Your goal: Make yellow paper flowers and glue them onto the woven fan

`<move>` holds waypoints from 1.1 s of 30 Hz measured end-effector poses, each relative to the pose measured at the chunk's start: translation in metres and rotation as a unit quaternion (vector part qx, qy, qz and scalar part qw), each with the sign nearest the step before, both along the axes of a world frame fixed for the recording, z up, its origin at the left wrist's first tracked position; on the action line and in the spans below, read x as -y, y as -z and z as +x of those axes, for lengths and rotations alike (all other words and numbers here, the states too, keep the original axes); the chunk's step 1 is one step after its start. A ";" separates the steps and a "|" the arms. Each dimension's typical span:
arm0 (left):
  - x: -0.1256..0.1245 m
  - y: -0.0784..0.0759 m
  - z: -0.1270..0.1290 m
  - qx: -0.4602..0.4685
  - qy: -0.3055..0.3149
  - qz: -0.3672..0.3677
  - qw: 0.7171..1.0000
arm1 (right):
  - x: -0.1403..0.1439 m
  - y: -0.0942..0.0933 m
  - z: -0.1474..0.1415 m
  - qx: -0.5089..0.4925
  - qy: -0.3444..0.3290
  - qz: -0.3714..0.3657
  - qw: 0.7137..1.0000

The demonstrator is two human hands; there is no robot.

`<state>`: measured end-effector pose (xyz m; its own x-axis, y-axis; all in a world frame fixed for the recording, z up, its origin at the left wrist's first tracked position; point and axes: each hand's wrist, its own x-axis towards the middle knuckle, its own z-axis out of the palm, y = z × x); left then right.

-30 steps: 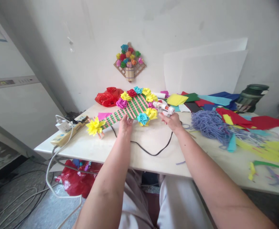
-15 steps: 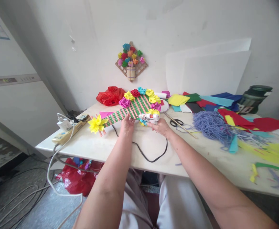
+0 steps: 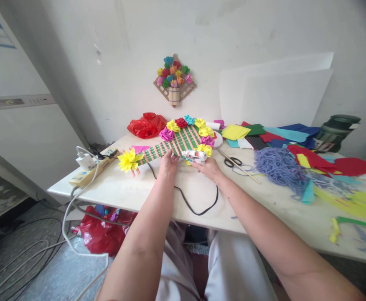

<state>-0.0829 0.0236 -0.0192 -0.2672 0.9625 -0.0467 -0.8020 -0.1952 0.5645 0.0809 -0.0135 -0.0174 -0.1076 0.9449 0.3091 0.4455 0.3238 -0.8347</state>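
Note:
My left hand point(image 3: 169, 163) is closed on the lower edge of a woven green-and-pink craft piece point(image 3: 187, 139), shaped like a guitar or banjo. Crumpled paper flowers in yellow, red, blue and magenta ring its round end; a big yellow paper flower point(image 3: 129, 160) sits at its narrow end. In my right hand point(image 3: 211, 169) is a white hot glue gun point(image 3: 195, 156), held close to the round end's lower rim. The gun hides part of that rim, so I cannot tell whether its nozzle touches. Below, a black cord point(image 3: 198, 213) loops over the table.
Black scissors point(image 3: 235, 161) and a thin stick point(image 3: 242, 169) lie to the right, near tangled purple yarn point(image 3: 277, 167) and coloured paper sheets. A dark green bottle point(image 3: 336, 133) stands behind. At left are a power strip point(image 3: 85, 177) and a red plastic bag point(image 3: 147, 124).
The whole view has shifted slightly. Both hands keep their holds on the woven piece and the glue gun, with hardly any visible movement.

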 end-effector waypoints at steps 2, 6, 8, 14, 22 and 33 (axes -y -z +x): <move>0.000 0.000 0.000 -0.001 0.001 0.000 1.000 | 0.000 0.000 0.000 0.004 0.005 -0.001 1.000; -0.001 0.001 -0.001 -0.002 0.003 -0.001 1.000 | -0.001 0.001 -0.002 0.018 0.005 -0.001 1.000; -0.002 0.002 -0.001 0.000 0.004 0.000 1.000 | -0.002 0.001 -0.002 0.018 0.006 0.000 1.000; -0.002 0.003 -0.001 -0.002 -0.001 -0.001 1.000 | -0.005 0.004 -0.001 0.035 0.005 0.005 0.999; -0.003 0.004 -0.001 -0.013 -0.001 0.014 1.000 | -0.006 0.002 -0.002 0.060 0.004 0.001 0.998; -0.003 0.005 -0.002 -0.022 -0.004 0.026 0.999 | -0.009 0.004 -0.003 0.018 -0.024 -0.013 0.999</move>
